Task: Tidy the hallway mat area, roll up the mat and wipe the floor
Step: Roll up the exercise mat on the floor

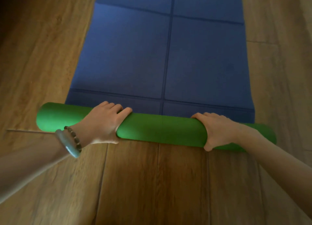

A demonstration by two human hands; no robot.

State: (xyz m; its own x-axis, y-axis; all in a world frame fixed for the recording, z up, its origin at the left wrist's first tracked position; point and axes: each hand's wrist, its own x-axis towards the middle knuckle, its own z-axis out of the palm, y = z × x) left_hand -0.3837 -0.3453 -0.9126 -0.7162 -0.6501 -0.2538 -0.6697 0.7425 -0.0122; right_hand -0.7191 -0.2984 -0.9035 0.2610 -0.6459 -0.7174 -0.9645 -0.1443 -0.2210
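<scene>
The mat (168, 55) lies on the wooden plank floor (152, 182), its blue face up and crossed by fold creases — 1 running lengthwise down the middle, several across. Its near end is wound into a roll (160, 130) showing the green underside, lying across the view, slightly askew, with its left end jutting past the flat part's edge.

Both hands sit on top of the roll. The left hand (103, 121) curls its fingers over the far side, thumb down the near side against the floor, gripping the roll left of centre. The right hand (217, 130) grips it the same way, right of centre. The left wrist carries 2 bracelets — a smooth pale bangle (67, 143) and a string of dark beads (74, 138).

At the top right corner a pale object sits just beyond the mat; too little shows to name it.
</scene>
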